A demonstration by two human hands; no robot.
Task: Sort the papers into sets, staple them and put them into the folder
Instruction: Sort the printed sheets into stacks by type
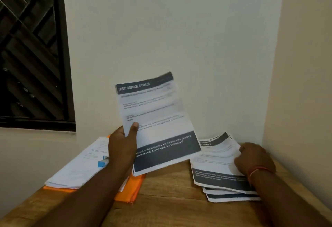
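Paper sits pinched between thumb and fingers of the left hand [122, 147], one printed sheet [154, 119] raised over the table [170, 199], while the right hand [253, 158] curls round the top edge of the loose pile [215, 178]. Check its heading, then, if it matches, lay it square on the white stack [80, 165] atop the orange folder [133, 189], beside the blue stapler [102, 162].

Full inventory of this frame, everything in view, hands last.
table: 1, brown wood, in the wall corner
folder: 1, orange, table left
paper stack: 1, white, on the folder
stapler: 1, blue, on the paper stack
loose pile: several sheets, white and dark grey, table right
held sheet: 1, white with dark grey bands, raised mid-frame
window: 1, dark frame, upper left
wrist thread: 1, orange, right wrist
left hand: 1, grips the held sheet
right hand: 1, grips the loose pile's top sheets
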